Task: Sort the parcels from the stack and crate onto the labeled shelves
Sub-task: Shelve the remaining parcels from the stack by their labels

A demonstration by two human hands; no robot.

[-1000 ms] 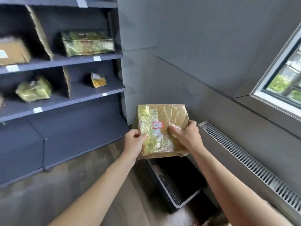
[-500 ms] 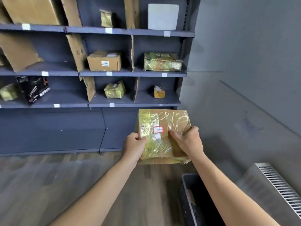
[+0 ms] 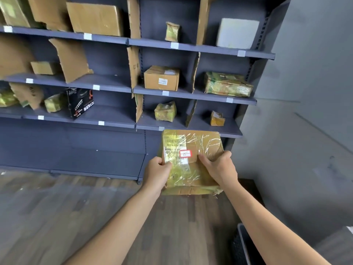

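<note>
Parcel (image 3: 191,148) is in mid-air between both hands, below the lowest shelf row and short of it. Left hand (image 3: 157,172) grip: fingers curled round the left edge, thumb on top. Right hand (image 3: 219,169) does the same on the right edge. Both are closed on the parcel and hold nothing else.

The grip is unchanged over the last second. What changed is the view: it swung from the crate (image 3: 242,243) (then directly under the parcel, now just a corner at near right) to the shelves (image 3: 191,95) face-on. I'd read the pick as done and the slot search as under way — the red-bordered tag (image 3: 185,153) seems to read 15.

Materials:
- **Parcel:** flat, squarish brown cardboard with glossy crinkled clear film over yellow-green tape; the near edge is crushed and frayed.
- **Shelving:** dark blue-grey metal with white labels (image 3: 165,93) on the front lips (text too small to read). Torn cardboard dividers (image 3: 133,69) separate the bays.
- **Floor (image 3: 57,207):** wood-look planks.
</note>
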